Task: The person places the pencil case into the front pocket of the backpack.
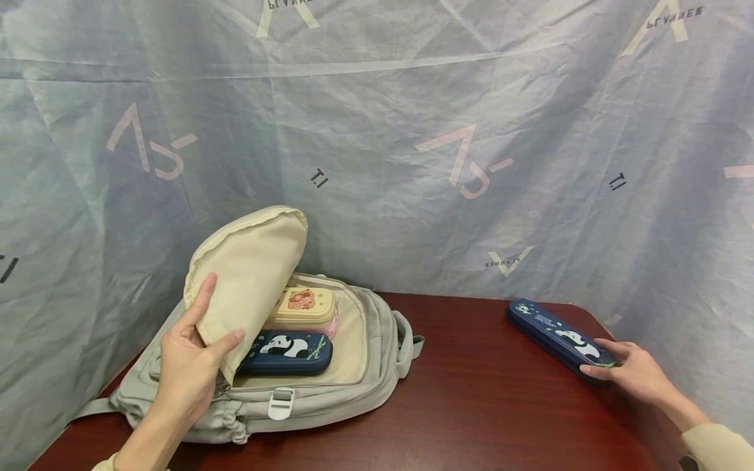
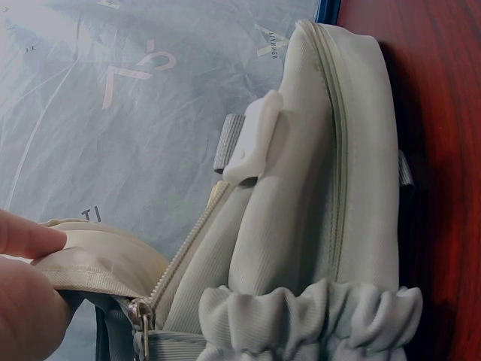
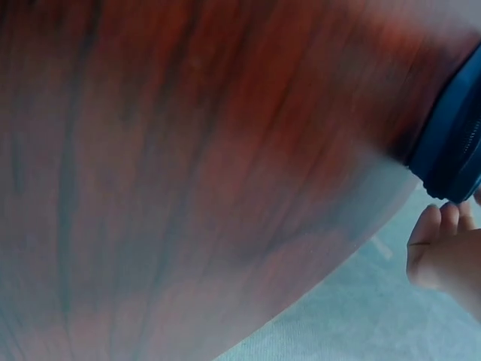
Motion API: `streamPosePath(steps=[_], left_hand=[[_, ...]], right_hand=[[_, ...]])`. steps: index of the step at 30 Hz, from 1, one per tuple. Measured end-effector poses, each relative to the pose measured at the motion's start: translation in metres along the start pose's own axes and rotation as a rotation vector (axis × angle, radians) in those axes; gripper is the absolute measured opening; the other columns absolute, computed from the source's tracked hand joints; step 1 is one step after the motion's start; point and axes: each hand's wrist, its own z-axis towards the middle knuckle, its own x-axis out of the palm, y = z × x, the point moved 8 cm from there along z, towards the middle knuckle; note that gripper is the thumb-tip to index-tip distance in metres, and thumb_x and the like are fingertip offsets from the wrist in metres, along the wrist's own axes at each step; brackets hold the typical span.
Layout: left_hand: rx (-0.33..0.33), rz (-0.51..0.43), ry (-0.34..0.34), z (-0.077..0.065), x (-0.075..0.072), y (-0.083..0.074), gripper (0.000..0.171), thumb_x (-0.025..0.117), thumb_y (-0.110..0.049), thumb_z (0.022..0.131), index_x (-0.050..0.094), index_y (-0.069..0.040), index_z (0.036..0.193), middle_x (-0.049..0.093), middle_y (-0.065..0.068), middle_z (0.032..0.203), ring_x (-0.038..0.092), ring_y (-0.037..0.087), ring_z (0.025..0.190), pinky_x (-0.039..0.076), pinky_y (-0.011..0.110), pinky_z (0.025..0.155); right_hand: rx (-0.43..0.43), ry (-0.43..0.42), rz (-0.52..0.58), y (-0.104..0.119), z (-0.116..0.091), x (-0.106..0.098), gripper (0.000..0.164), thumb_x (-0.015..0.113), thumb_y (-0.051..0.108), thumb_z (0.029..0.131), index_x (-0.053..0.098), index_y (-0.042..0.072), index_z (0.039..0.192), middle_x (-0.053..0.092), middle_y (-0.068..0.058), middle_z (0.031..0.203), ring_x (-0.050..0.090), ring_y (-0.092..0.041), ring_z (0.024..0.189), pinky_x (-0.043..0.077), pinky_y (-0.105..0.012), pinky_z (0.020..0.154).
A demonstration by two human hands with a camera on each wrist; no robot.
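Observation:
At the left of the head view my left hand [image 1: 190, 360] holds the cream-lined flap [image 1: 250, 275] of a pale grey backpack [image 1: 330, 409] raised. Inside the opened backpack lie a navy pencil case [image 1: 288, 353] with a panda and, behind it, a yellow pencil case [image 1: 309, 304]. Something pink shows beneath the yellow one. Over at the right, my right hand [image 1: 639, 373] grips the near end of another navy panda pencil case [image 1: 556, 337]. The right wrist view shows this case's dark end [image 3: 451, 150] at the fingers.
A reddish-brown table [image 1: 465, 392] carries the backpack. Grey printed cloth [image 1: 377, 163] hangs behind and along both sides. The backpack's handle [image 1: 405, 343] faces right, and a white buckle [image 1: 281, 403] sits on its near side.

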Motion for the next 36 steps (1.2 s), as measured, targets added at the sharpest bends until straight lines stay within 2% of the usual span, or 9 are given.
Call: streamPosePath(steps=[8,12,16,20,25,30,32,35,36], left_hand=[[-0.011,0.023,0.005,-0.001,0.000,0.001,0.097,0.059,0.033,0.084,0.042,-0.020,0.163,0.019,-0.001,0.174,0.006,0.014,0.159,0.043,0.010,0.104],[-0.018,0.028,0.005,-0.001,0.000,0.001,0.097,0.059,0.033,0.084,0.042,-0.020,0.163,0.018,-0.002,0.175,0.005,0.014,0.159,0.043,0.010,0.104],[-0.026,0.033,-0.004,0.000,-0.001,0.002,0.097,0.060,0.033,0.084,0.042,-0.021,0.163,0.019,-0.003,0.174,0.004,0.012,0.159,0.040,0.012,0.108],[-0.027,0.034,-0.011,0.001,-0.001,0.002,0.097,0.060,0.033,0.084,0.043,-0.021,0.163,0.021,-0.003,0.174,0.005,0.011,0.158,0.041,0.012,0.107],[-0.030,0.039,-0.012,0.001,-0.002,0.002,0.097,0.060,0.032,0.084,0.043,-0.022,0.163,0.020,-0.004,0.174,0.004,0.011,0.158,0.042,0.011,0.105],[-0.031,0.038,-0.012,0.000,-0.003,0.003,0.097,0.060,0.033,0.084,0.043,-0.021,0.163,0.022,-0.004,0.174,0.004,0.011,0.158,0.042,0.011,0.106],[-0.029,0.037,-0.013,0.000,-0.002,0.003,0.097,0.060,0.033,0.084,0.043,-0.021,0.163,0.022,-0.004,0.174,0.004,0.011,0.158,0.042,0.011,0.106],[-0.027,0.037,-0.012,0.001,-0.002,0.003,0.096,0.060,0.032,0.084,0.043,-0.021,0.163,0.023,-0.004,0.174,0.004,0.010,0.158,0.041,0.011,0.106],[-0.025,0.036,-0.010,0.001,-0.002,0.002,0.096,0.060,0.032,0.084,0.043,-0.020,0.162,0.023,-0.004,0.174,0.003,0.010,0.158,0.041,0.011,0.106]], right_hand=[[-0.010,0.061,0.088,0.006,-0.001,0.008,0.083,0.084,0.035,0.091,0.049,-0.012,0.148,0.042,-0.044,0.137,0.053,-0.052,0.113,0.049,-0.045,0.081],[-0.019,0.099,0.133,0.009,-0.003,0.012,0.081,0.081,0.033,0.094,0.046,-0.011,0.151,0.042,-0.040,0.137,0.057,-0.044,0.108,0.049,-0.037,0.078],[-0.016,0.142,0.144,0.009,-0.004,0.016,0.082,0.080,0.031,0.095,0.041,-0.012,0.154,0.064,-0.024,0.115,0.061,-0.028,0.098,0.048,-0.028,0.072],[0.022,0.173,0.148,0.006,-0.003,0.018,0.084,0.078,0.034,0.097,0.039,-0.014,0.154,0.071,-0.010,0.098,0.061,-0.023,0.096,0.048,-0.026,0.071],[0.021,0.196,0.208,0.009,-0.004,0.020,0.081,0.078,0.031,0.097,0.040,-0.014,0.153,0.072,-0.012,0.103,0.063,-0.024,0.096,0.051,-0.026,0.071],[-0.045,0.246,0.324,0.016,-0.008,0.025,0.075,0.076,0.020,0.098,0.038,-0.012,0.154,0.071,-0.016,0.107,0.065,-0.020,0.094,0.054,-0.026,0.073],[-0.087,0.259,0.357,0.020,-0.009,0.027,0.071,0.076,0.017,0.099,0.041,-0.003,0.158,0.071,-0.016,0.109,0.064,-0.016,0.094,0.053,-0.025,0.073],[-0.133,0.260,0.400,0.023,-0.010,0.030,0.066,0.076,0.013,0.098,0.051,0.026,0.158,0.069,-0.010,0.102,0.059,-0.011,0.092,0.048,-0.024,0.071],[-0.143,0.252,0.408,0.023,-0.010,0.030,0.065,0.076,0.012,0.098,0.053,0.031,0.155,0.067,-0.007,0.096,0.058,-0.011,0.089,0.046,-0.024,0.069]])
